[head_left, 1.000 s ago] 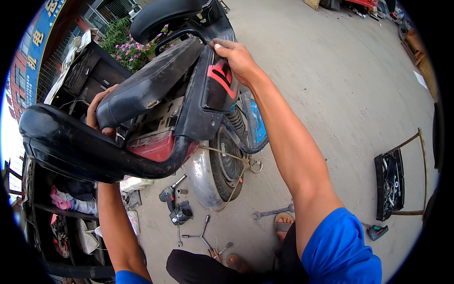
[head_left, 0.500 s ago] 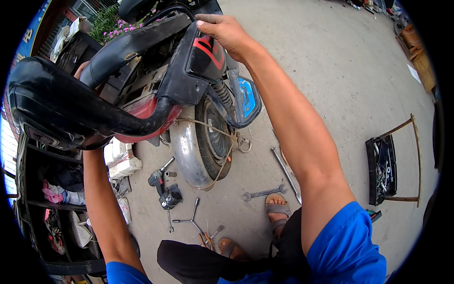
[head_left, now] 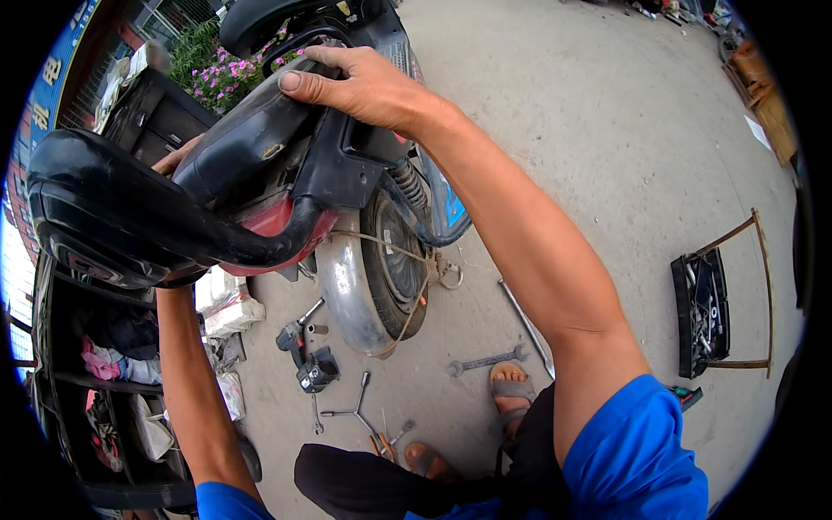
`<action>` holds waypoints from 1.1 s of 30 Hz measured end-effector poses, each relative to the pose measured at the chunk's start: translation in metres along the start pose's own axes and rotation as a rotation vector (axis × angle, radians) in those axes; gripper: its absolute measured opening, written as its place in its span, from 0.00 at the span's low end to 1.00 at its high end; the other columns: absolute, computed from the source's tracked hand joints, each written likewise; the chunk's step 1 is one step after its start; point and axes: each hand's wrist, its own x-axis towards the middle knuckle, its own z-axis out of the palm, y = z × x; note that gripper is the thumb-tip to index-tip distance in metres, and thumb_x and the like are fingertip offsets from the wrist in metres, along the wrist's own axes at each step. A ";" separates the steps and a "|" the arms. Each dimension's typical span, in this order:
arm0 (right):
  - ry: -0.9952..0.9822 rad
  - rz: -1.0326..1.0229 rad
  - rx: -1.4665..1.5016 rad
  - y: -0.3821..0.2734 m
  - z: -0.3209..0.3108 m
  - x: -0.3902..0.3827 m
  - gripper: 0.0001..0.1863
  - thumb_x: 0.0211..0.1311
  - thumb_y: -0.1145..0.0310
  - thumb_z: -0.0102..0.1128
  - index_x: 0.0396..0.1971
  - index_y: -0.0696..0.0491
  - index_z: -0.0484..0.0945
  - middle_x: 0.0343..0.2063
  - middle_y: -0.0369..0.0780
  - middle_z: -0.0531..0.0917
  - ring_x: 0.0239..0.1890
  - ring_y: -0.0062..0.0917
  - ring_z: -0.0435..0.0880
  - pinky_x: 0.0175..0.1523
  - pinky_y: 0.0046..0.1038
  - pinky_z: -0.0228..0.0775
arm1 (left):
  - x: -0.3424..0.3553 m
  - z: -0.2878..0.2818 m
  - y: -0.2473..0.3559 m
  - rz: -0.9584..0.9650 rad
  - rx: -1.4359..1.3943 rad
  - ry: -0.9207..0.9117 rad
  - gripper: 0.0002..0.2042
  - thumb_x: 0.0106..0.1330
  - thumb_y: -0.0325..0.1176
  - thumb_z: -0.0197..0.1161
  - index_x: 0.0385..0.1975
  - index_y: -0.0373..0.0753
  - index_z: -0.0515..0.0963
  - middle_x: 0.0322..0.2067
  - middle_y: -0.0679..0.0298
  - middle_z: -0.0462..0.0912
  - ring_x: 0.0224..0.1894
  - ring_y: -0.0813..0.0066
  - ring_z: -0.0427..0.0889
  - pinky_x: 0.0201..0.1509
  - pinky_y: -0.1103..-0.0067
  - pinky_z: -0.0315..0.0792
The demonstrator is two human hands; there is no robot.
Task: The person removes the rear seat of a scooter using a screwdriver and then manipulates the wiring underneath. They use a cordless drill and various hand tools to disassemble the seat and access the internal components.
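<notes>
A black scooter seat (head_left: 232, 149), torn at one spot, lies over the scooter's red and black rear body. My right hand (head_left: 374, 91) grips its right side towards the far end, thumb on top. On the seat's left edge rests my left hand (head_left: 179, 156), partly hidden by the seat and backrest; its visible fingers hold that edge. The black padded backrest (head_left: 100, 204) arches over my left forearm. Below are the rear wheel (head_left: 400, 251), its grey fender (head_left: 340, 273) and a shock absorber (head_left: 409, 184).
On the concrete lie a cordless impact wrench (head_left: 302, 345), a three-arm socket wrench (head_left: 360, 406), an open-end wrench (head_left: 487, 360) and a long metal bar (head_left: 524, 322). A black toolbox (head_left: 702, 312) stands at right, a dark shelf unit (head_left: 104, 377) at left. Pink flowers (head_left: 227, 76) grow beyond.
The seat has come down closer to the body, covering more of the opening beneath. My right hand has moved from the side panel's far corner onto the seat.
</notes>
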 end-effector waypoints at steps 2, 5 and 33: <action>0.003 -0.021 0.046 0.012 0.000 0.005 0.57 0.51 0.28 0.66 0.63 0.67 0.70 0.57 0.57 0.77 0.64 0.43 0.74 0.68 0.37 0.65 | 0.003 0.002 0.000 0.011 -0.064 -0.041 0.43 0.56 0.63 0.71 0.61 0.33 0.68 0.61 0.51 0.73 0.62 0.63 0.75 0.67 0.69 0.68; -0.012 -0.021 0.096 0.007 0.003 0.002 0.58 0.48 0.30 0.70 0.63 0.68 0.69 0.59 0.58 0.75 0.65 0.43 0.72 0.69 0.34 0.63 | -0.007 -0.001 -0.016 0.089 -0.027 -0.029 0.41 0.55 0.59 0.75 0.60 0.35 0.68 0.63 0.48 0.72 0.64 0.60 0.74 0.69 0.66 0.66; -0.059 0.067 0.402 -0.019 0.000 -0.008 0.49 0.46 0.52 0.74 0.62 0.73 0.68 0.55 0.54 0.78 0.59 0.36 0.77 0.64 0.29 0.67 | -0.006 0.007 -0.002 -0.260 -0.398 -0.158 0.38 0.68 0.48 0.65 0.69 0.29 0.60 0.65 0.50 0.70 0.65 0.63 0.73 0.72 0.70 0.64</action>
